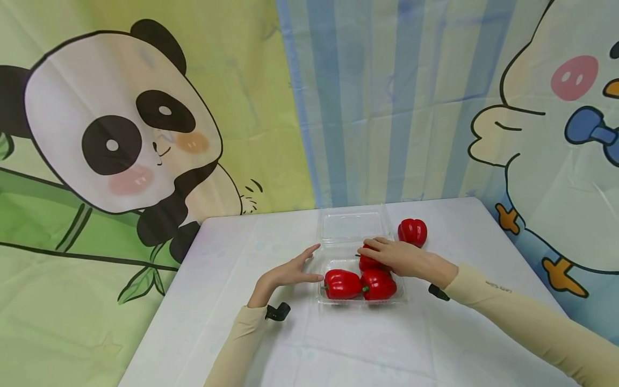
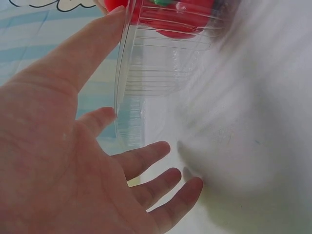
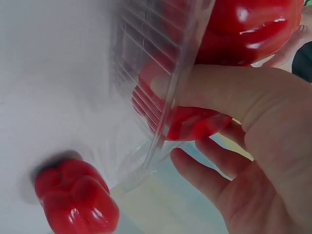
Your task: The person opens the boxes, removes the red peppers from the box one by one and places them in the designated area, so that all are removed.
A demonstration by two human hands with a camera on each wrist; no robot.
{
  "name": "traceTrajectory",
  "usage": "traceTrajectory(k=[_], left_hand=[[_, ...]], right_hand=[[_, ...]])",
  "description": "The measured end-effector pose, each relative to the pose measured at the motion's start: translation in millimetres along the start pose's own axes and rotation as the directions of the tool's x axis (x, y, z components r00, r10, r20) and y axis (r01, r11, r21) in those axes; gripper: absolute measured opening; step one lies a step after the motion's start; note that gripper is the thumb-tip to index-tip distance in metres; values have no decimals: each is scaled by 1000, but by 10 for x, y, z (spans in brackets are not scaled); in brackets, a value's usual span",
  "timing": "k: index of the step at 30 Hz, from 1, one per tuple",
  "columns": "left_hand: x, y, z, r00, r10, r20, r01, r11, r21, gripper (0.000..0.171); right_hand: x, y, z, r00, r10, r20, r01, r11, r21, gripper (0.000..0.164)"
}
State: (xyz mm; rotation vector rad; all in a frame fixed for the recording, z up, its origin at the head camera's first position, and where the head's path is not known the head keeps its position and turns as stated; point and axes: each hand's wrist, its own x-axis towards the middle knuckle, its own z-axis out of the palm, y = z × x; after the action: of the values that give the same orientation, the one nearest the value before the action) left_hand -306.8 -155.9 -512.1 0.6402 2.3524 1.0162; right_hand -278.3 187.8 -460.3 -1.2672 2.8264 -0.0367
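A clear plastic clamshell box (image 1: 359, 302) lies unfolded on the table. Two red bell peppers, one at the left (image 1: 342, 284) and one at the right (image 1: 379, 285), sit in its near half. Behind them my right hand (image 1: 397, 257) grips a third red bell pepper (image 3: 195, 123), its thumb reaching inside the box wall and the other fingers around the far side. My left hand (image 1: 290, 272) is at the box's left side, fingers spread and holding nothing. In the left wrist view its thumb (image 2: 92, 46) lies against the box rim.
Another red bell pepper (image 1: 412, 232) rests on the white-covered table (image 1: 271, 236), right of the box. The box's lid half (image 1: 353, 226) lies flat toward the back edge. A printed curtain (image 1: 367, 107) hangs behind the table.
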Motion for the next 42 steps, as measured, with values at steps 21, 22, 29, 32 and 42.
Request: traceTrajectory(k=[21,22,29,32,42], left_hand=[[-11,-8,7,1000,-11,-8,11,1000,-5,98],[-11,-7,7,1000,-11,-8,11,1000,-7,98],[-5,3,2,1000,-14,-8,14,1000,-5,98],[-1,9,-5,1000,-16,-11,16,1000,3,98],[-11,21,-1,1000,-21,-9,21,1000,-4,98]], right_hand=[[-64,71,128,991,-35,-127,37,999,9,96],[-64,76,135,991,-35,-130,36,999,8,96],[-58,88,124,989,-32,-144,34,999,8,98],[-51,85,101,989,-24,-147,26,1000,11,99],[-38,78,72,989,-16,-146,18,1000,8,102]])
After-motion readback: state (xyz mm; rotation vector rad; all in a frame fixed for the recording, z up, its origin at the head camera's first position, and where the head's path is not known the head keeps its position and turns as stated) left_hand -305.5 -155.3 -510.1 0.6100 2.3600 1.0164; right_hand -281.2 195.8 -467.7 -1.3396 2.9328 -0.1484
